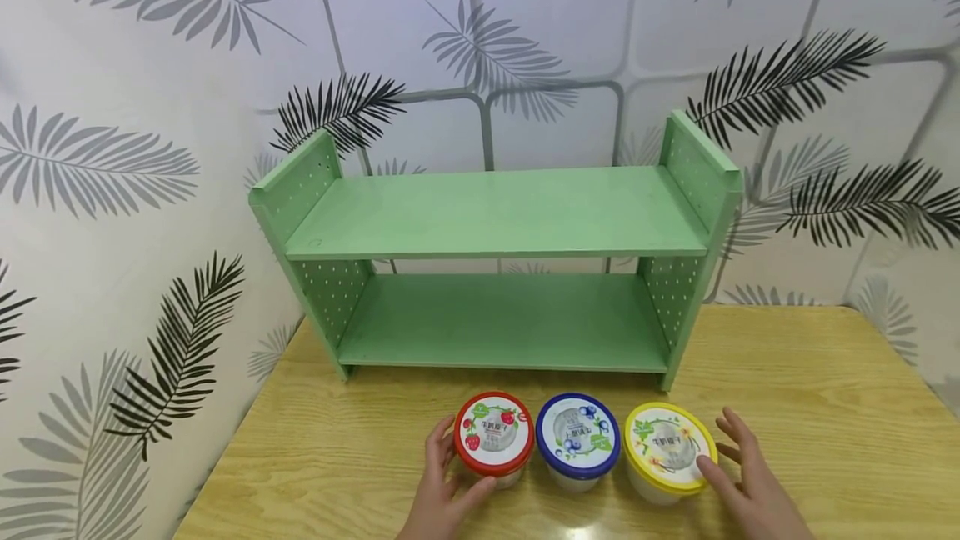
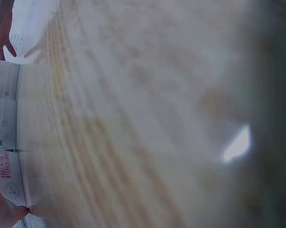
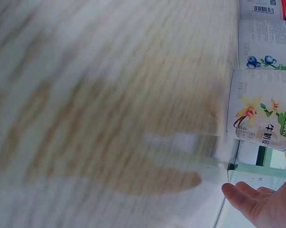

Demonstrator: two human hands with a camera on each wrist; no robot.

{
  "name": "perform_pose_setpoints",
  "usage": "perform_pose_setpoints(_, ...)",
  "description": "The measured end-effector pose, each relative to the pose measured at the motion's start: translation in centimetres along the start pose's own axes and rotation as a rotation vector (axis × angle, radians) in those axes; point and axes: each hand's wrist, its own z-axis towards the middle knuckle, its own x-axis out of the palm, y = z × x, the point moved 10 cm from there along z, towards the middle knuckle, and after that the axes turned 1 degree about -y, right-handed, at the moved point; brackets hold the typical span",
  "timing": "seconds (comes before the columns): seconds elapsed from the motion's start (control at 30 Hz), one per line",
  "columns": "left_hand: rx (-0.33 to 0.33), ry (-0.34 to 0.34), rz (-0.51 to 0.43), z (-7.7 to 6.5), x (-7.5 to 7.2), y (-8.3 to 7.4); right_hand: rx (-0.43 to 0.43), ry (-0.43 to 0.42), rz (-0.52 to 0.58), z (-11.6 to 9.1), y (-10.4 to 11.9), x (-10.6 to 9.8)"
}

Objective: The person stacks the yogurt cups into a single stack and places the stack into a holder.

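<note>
While three tubs stand in one row on the table (image 1: pixel 787 390), the left hand (image 1: pixel 442 507) holds the red tub (image 1: pixel 495 433) at its left side, with the fingers bent along this side and the thumb at the front; how firm the grip is, I cannot say. Just beside it, in the middle, is the blue tub (image 1: pixel 577 436), and to the right of that one is the yellow tub (image 1: pixel 670 447), also very near. The right hand (image 1: pixel 753 490) is at the right of the yellow tub, its thumb and fingers apart; the right wrist view shows a gap between this hand and the tub. Behind the row stands the green shelf (image 1: pixel 498 215), before a wall (image 1: pixel 540 40) which has a leaf pattern.
</note>
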Motion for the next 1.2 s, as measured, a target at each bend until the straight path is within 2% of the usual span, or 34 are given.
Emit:
perform_pose_setpoints(0.23,-0.006,0.003,-0.039,0.3,0.5,0.0,0.023,0.020,0.001,0.0,0.1,0.2)
perform_pose_setpoints(0.47,-0.036,0.001,-0.035,0.3,0.7,0.0,0.065,0.054,0.039,-0.2,0.0,0.9)
perform_pose_setpoints(0.7,-0.059,-0.002,-0.032,0.2,0.8,-0.1,0.026,0.018,0.080,-0.9,-0.2,1.2)
perform_pose_setpoints(0.9,-0.047,-0.001,-0.020,0.2,0.8,-0.1,0.120,0.064,0.118,-1.1,-1.0,2.0)
perform_pose_setpoints(1.0,-0.043,-0.001,-0.022,0.2,0.7,-0.2,0.133,0.068,0.143,-1.3,-1.0,2.3)
perform_pose_setpoints(1.2,-0.043,-0.003,-0.012,0.2,0.7,-0.1,0.085,0.041,0.201,-1.6,-0.5,2.9)
